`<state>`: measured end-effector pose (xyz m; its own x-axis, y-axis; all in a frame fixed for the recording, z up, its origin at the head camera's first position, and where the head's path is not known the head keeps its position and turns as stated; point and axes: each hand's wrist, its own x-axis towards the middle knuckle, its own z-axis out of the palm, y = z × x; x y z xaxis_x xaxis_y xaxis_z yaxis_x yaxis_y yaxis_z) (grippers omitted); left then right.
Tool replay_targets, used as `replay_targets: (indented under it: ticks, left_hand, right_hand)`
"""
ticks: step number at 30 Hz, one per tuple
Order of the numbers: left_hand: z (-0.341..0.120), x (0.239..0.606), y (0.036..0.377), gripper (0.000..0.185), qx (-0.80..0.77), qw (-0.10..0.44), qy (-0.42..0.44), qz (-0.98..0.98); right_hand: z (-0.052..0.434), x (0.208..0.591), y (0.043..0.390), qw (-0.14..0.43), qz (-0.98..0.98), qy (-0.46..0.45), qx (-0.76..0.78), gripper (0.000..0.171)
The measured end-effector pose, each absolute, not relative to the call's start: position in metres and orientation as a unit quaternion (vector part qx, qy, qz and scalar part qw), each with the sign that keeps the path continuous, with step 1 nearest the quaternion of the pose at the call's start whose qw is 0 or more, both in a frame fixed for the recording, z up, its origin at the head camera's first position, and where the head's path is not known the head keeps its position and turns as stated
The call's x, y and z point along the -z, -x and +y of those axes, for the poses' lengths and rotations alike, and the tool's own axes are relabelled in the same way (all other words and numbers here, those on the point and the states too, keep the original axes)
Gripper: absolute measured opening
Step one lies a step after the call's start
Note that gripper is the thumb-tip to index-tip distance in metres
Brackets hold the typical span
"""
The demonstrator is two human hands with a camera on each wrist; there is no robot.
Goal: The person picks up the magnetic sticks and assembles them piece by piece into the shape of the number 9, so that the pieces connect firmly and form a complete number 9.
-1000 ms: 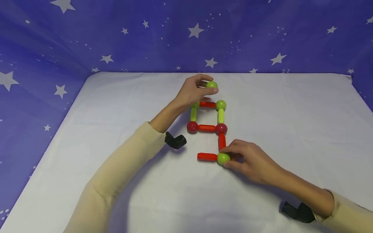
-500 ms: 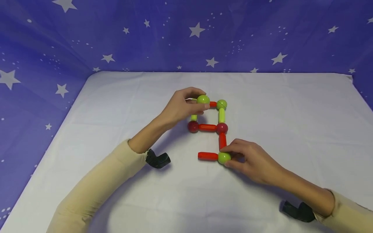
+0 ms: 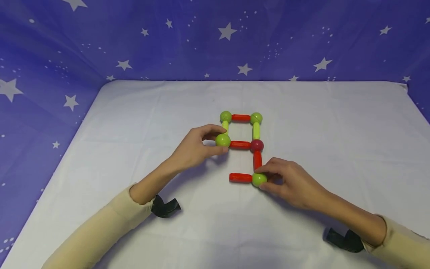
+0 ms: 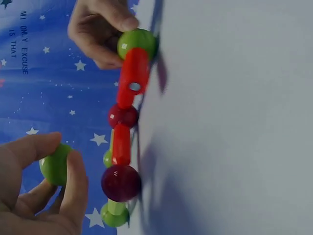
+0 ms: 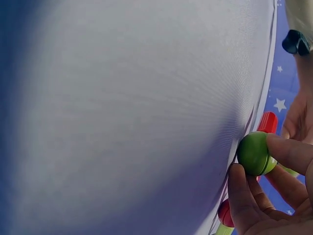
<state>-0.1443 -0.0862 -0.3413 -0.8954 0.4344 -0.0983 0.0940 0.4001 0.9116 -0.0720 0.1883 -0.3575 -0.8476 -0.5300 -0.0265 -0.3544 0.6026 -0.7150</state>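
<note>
Pinched between the thumb and fingertips of the left hand (image 3: 195, 147) is a loose green ball (image 3: 223, 140), held just above the left end of the middle red rod (image 3: 240, 144) — the left wrist view shows this ball (image 4: 55, 164) clear of the figure, with a dark red ball (image 4: 121, 182) sitting below it at that joint, hidden from the head camera. At about five o'clock from there, the right hand (image 3: 292, 184) pinches the lower green ball (image 3: 259, 179) with thumb and fingers curled round it, seemingly to steady the figure against any tug; the right wrist view shows the same ball (image 5: 255, 153) resting on the cloth. From that ball a short red rod (image 3: 240, 178) runs toward nine o'clock and another red rod (image 3: 257, 159) toward twelve, up to a second dark red ball (image 3: 256, 145). Above it stand two yellow-green rods (image 3: 256, 130), each topped with a green ball (image 3: 256, 118), joined across by a top red rod (image 3: 240, 117) — a closed square over an open lower half. Everything lies on a white cloth (image 3: 134, 123), with a blue starred backdrop (image 3: 168, 41) behind.
</note>
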Motion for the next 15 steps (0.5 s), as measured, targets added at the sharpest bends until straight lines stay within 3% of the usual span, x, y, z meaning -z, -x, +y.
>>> replay_targets:
  ticks: [7,15]
  left_hand:
    - [-0.098,0.349,0.131,0.038,-0.518,0.209,-0.177,0.810]
    - [-0.099,0.350,0.111,0.033,-0.432,0.194,-0.258,0.842]
  right_hand:
    - [0.188,0.359,0.071,0.120,0.887,0.248,0.372,0.032]
    - [0.188,0.359,0.072,0.120,0.887,0.249,0.370,0.033]
